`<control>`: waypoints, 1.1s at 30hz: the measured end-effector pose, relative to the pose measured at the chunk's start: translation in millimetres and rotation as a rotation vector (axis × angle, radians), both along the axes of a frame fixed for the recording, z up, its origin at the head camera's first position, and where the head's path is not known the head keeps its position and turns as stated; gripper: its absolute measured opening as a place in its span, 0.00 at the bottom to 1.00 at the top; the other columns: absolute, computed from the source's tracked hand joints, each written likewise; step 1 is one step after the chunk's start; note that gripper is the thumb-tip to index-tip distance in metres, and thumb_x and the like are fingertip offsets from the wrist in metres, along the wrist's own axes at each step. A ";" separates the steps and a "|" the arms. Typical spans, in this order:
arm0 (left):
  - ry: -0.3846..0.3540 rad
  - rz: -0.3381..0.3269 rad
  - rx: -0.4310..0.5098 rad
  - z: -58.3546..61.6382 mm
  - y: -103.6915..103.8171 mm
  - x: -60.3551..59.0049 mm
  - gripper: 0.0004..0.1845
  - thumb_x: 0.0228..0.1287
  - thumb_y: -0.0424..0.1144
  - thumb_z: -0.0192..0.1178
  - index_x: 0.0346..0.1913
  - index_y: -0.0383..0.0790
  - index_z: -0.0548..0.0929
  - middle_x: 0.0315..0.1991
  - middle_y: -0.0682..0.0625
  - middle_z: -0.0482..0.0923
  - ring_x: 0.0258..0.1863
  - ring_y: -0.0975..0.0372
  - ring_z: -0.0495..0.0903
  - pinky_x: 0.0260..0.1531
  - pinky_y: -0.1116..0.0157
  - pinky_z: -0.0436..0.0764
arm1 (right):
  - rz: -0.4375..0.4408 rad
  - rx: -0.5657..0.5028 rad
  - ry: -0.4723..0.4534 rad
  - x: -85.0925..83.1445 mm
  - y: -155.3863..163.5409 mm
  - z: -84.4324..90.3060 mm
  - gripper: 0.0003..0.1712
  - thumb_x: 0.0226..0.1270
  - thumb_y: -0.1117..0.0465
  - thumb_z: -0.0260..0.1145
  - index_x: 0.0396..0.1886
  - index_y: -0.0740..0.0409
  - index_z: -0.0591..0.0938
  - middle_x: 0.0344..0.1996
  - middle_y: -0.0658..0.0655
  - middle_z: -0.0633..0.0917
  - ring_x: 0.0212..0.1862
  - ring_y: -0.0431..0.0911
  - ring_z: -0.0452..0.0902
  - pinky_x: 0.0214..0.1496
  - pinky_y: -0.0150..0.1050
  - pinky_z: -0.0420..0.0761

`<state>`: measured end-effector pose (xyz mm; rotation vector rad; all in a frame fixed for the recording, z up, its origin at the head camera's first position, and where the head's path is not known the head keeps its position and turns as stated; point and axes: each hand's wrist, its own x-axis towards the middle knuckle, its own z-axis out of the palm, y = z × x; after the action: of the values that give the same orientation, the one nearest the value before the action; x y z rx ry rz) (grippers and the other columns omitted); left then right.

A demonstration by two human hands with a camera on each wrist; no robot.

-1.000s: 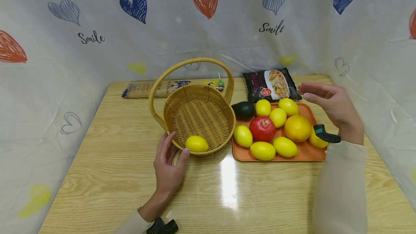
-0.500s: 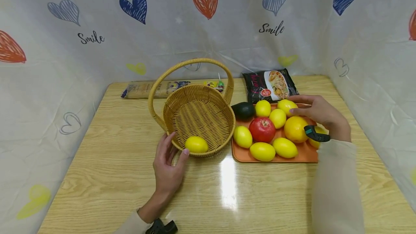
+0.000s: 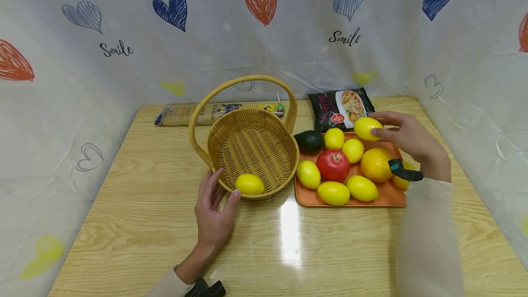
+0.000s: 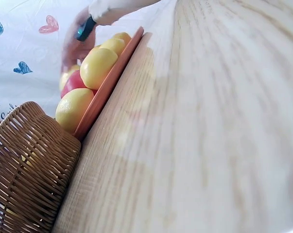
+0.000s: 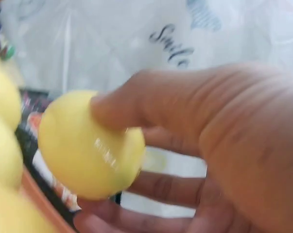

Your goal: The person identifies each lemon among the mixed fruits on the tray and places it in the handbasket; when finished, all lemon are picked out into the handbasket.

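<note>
My right hand (image 3: 416,139) pinches a lemon (image 3: 368,129) between thumb and fingers, over the back right of the orange tray (image 3: 311,199). Up close in the right wrist view, the thumb presses on this lemon (image 5: 83,150) and the fingers spread behind it. My left hand (image 3: 214,217) rests against the near left side of the wicker basket (image 3: 255,150), fingertips and thumb right at its rim. Another lemon (image 3: 249,184) lies inside the basket at the near edge. The left wrist view shows the basket's woven side (image 4: 29,170), with the left hand out of sight.
On the tray are several lemons (image 3: 333,193), a red pomegranate (image 3: 333,165), a larger orange-yellow fruit (image 3: 376,164) and a dark avocado (image 3: 309,140). Behind it lies a black noodle packet (image 3: 330,104). A long packet (image 3: 181,114) lies behind the basket, whose tall handle (image 3: 243,78) arches upward.
My right hand has come down leftward to the tray's back right lemon, taken hold of it and raised it slightly. The left hand and basket stay in place.
</note>
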<state>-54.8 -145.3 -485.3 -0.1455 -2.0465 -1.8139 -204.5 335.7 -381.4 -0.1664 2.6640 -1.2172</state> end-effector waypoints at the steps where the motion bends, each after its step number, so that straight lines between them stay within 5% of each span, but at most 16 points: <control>1: 0.001 0.000 0.000 -0.1 0.0 0.0 0.35 0.72 0.26 0.69 0.80 0.32 0.72 0.86 0.36 0.55 0.80 0.34 0.66 0.75 0.70 0.75 | 0.004 -0.032 0.036 2.1 -2.7 5.4 0.32 0.84 0.50 0.67 0.81 0.52 0.75 0.76 0.62 0.76 0.69 0.57 0.77 0.52 0.16 0.79; 6: 0.013 -0.001 -0.004 -0.6 0.0 -0.2 0.35 0.72 0.26 0.69 0.80 0.36 0.73 0.85 0.33 0.54 0.79 0.33 0.66 0.75 0.69 0.76 | 0.100 -0.223 0.229 13.6 -23.4 29.6 0.28 0.81 0.63 0.69 0.77 0.54 0.80 0.71 0.52 0.82 0.64 0.42 0.81 0.62 0.20 0.81; 13: 0.013 0.001 -0.009 -1.0 -0.4 -0.2 0.35 0.72 0.26 0.69 0.80 0.32 0.72 0.86 0.33 0.54 0.80 0.33 0.66 0.74 0.70 0.76 | 0.368 -0.441 0.246 23.6 -75.5 44.6 0.27 0.76 0.76 0.68 0.72 0.62 0.82 0.65 0.60 0.84 0.56 0.49 0.86 0.61 0.30 0.88; 21: 0.009 -0.003 -0.002 0.1 0.9 0.8 0.35 0.72 0.25 0.69 0.80 0.30 0.71 0.86 0.34 0.54 0.79 0.32 0.66 0.74 0.70 0.76 | 0.613 -0.374 0.133 19.7 -141.1 24.1 0.27 0.76 0.68 0.73 0.72 0.52 0.83 0.64 0.54 0.87 0.57 0.49 0.86 0.62 0.35 0.87; 29: 0.010 -0.002 -0.012 1.0 0.3 0.0 0.35 0.72 0.25 0.69 0.80 0.32 0.72 0.85 0.31 0.54 0.79 0.32 0.66 0.74 0.70 0.76 | 0.726 -0.005 0.241 32.1 -194.5 8.9 0.27 0.76 0.59 0.72 0.73 0.48 0.84 0.67 0.49 0.86 0.50 0.42 0.83 0.57 0.44 0.87; 33: 0.006 0.003 -0.013 0.9 -0.5 -0.3 0.35 0.71 0.25 0.70 0.80 0.36 0.74 0.84 0.31 0.56 0.79 0.33 0.67 0.74 0.70 0.77 | 0.807 -0.008 0.195 36.4 -208.2 5.3 0.27 0.79 0.57 0.72 0.74 0.53 0.83 0.69 0.53 0.86 0.59 0.45 0.87 0.63 0.46 0.90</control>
<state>-55.2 -145.8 -484.4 -0.1513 -2.0529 -1.7967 -168.1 127.5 -376.1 -1.2636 2.3073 -0.9520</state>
